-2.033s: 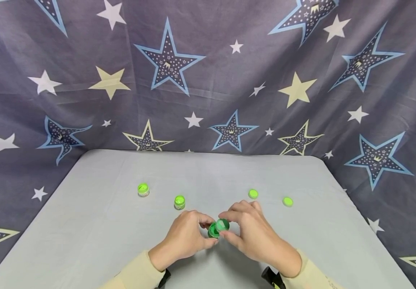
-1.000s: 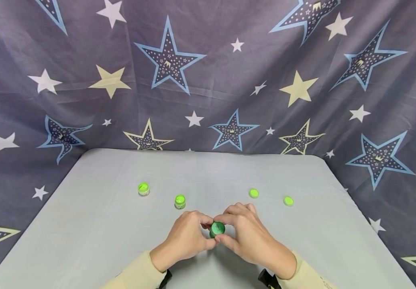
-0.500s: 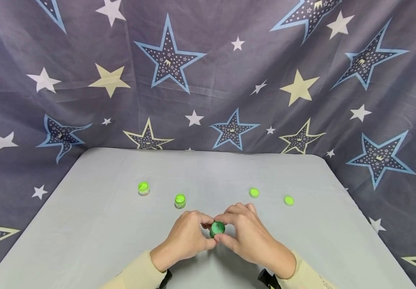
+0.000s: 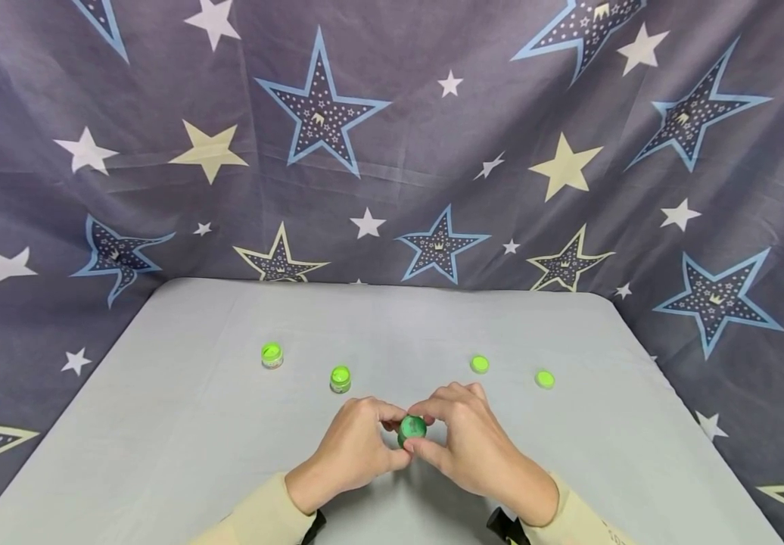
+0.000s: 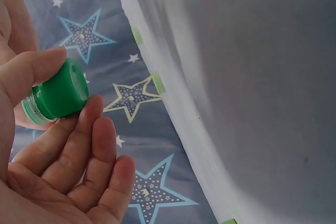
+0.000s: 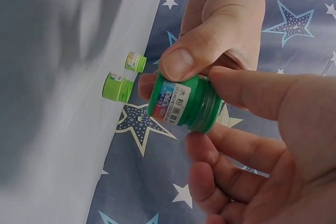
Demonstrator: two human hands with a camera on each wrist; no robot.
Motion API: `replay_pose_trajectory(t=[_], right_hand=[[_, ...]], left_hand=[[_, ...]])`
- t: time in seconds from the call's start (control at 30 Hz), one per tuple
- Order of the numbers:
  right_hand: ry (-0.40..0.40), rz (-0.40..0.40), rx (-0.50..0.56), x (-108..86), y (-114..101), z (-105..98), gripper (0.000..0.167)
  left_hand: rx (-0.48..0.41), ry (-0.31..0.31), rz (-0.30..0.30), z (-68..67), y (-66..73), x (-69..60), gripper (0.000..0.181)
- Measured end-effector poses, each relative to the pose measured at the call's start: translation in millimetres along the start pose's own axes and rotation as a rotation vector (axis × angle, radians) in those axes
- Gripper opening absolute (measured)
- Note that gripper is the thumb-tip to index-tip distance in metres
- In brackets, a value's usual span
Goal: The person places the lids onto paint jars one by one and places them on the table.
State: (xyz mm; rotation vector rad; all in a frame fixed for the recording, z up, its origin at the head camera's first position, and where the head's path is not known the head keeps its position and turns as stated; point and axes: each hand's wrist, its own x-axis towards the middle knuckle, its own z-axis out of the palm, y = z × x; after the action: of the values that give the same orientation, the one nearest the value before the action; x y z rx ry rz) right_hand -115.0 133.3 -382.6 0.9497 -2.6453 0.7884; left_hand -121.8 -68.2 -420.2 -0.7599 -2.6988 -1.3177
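Note:
A small dark green paint jar (image 6: 176, 98) with a printed label is between both hands above the table. My left hand (image 4: 354, 446) grips the jar's body between thumb and fingers. On the jar's mouth sits a clear-rimmed green lid (image 4: 412, 428). My right hand (image 4: 474, 450) pinches that lid at its edge with thumb and index finger. Seen from the left wrist, the jar's base (image 5: 80, 81) points away from the lid, and the jar is tilted.
Two uncapped light green paint jars (image 4: 272, 356) (image 4: 340, 380) stand farther back on the left of the grey-covered table (image 4: 181, 424). Two light green lids (image 4: 480, 364) (image 4: 545, 379) lie back right. Behind hangs a star-patterned curtain (image 4: 392, 151).
My right hand has brought the dark green lid left onto the jar's mouth, where its fingers stay. My left hand has kept its hold on the jar.

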Motion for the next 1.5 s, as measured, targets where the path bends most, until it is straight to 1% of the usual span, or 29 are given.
replay_pose_trajectory(t=[0.37,0.53,0.7,0.9,1.17,1.37,1.5], right_hand=[[0.017,0.008,0.004,0.0,-1,1,0.026],[0.031,0.011,0.009,-0.1,-1,2,0.025],[0.066,0.006,0.017,-0.5,-1,3,0.027],[0.119,-0.007,0.007,-0.3,0,6,0.028],[0.180,-0.017,-0.043,0.4,3,10,0.033],[0.233,-0.023,-0.063,0.8,5,13,0.041],[0.246,-0.025,-0.070,0.7,6,14,0.045]], left_hand=[[0.006,0.022,0.017,-0.4,-0.6,-0.5,0.024],[-0.010,0.027,0.016,-0.1,-0.4,-0.2,0.023],[-0.034,0.056,0.004,1.7,-0.9,0.4,0.020],[-0.051,0.083,-0.010,2.7,-1.6,0.7,0.022],[-0.058,0.097,-0.010,2.6,0.3,0.0,0.022],[-0.055,0.109,-0.009,3.9,1.3,-0.6,0.020],[-0.056,0.106,-0.006,3.8,0.8,-0.4,0.020]])
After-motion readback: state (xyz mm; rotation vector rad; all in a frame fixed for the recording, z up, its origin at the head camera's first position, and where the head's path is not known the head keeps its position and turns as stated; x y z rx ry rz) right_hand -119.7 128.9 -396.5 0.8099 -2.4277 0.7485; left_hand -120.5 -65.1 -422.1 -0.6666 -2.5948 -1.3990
